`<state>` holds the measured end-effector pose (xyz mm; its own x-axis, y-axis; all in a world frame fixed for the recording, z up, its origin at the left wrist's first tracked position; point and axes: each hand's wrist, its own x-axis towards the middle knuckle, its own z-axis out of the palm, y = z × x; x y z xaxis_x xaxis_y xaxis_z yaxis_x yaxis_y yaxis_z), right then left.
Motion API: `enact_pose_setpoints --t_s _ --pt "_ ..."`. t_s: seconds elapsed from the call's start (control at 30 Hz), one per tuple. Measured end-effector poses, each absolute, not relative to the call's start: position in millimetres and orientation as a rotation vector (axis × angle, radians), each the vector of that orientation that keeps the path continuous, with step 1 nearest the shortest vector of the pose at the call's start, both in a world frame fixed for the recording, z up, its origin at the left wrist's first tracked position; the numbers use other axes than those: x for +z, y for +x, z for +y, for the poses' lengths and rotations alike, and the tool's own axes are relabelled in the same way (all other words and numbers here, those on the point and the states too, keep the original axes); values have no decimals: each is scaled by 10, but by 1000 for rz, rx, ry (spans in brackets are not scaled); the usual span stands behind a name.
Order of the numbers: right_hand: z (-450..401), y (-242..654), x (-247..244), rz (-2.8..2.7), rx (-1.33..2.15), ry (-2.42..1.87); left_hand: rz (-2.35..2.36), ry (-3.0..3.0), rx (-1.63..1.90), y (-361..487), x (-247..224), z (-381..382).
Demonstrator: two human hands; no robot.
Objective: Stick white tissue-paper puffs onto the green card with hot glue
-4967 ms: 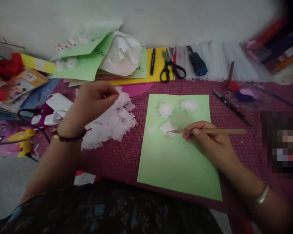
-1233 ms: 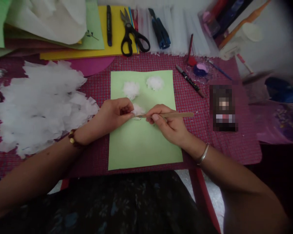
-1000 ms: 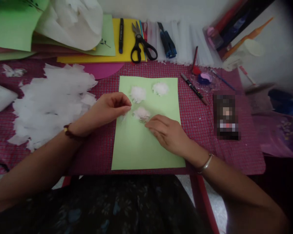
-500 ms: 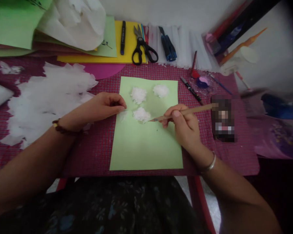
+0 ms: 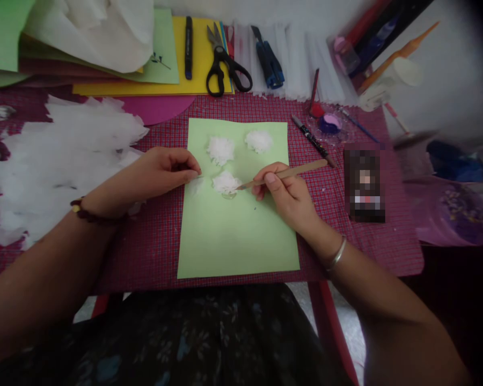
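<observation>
A light green sheet of paper (image 5: 237,236) lies in front of me with three ruffled white paper flowers on it. My right hand (image 5: 284,190) grips a thin wooden stick (image 5: 301,170), its pointed tip touching the lower right edge of the lowest flower (image 5: 225,183). Just under that flower is a small wet-looking patch (image 5: 228,196). At the sheet's left edge, my left hand (image 5: 177,169) pinches a small piece of thin white paper (image 5: 196,183). The upper left flower (image 5: 220,149) and the upper right flower (image 5: 259,141) lie untouched.
Cut white tissue pieces (image 5: 64,155) are piled at the left. Along the back lie a marker (image 5: 189,48), scissors (image 5: 225,67) and a blue cutter (image 5: 269,61). A pen (image 5: 312,138), a dish of paint (image 5: 330,124) and a phone (image 5: 364,185) are on the right.
The whole view has shifted slightly, moving things left and up. The stick's tip has moved up a little against the lowest flower, and the patch below it shows more.
</observation>
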<state>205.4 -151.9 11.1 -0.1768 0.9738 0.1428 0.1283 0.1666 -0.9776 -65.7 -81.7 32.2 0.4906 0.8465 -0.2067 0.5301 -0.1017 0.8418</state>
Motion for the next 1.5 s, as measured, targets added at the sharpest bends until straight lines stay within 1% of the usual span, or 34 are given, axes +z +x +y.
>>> enact_pose_setpoints --t_s 0.4,0.63,0.93,1.13,1.5 --pt "-1525 2059 111 -1334 1197 -1107 1166 1806 406 -669 317 -807" --pt "-1498 2027 88 -1400 1226 -1102 1158 1829 314 -670 369 -813" --pt "-1538 2043 130 -1386 1150 -1154 1175 1864 313 -677 330 -801" --pt "-1537 2012 125 -1429 1219 -1114 1149 1842 336 -654 353 -815" --pt "-1501 1944 77 -1473 1211 -1115 1126 1871 336 -648 352 -810"
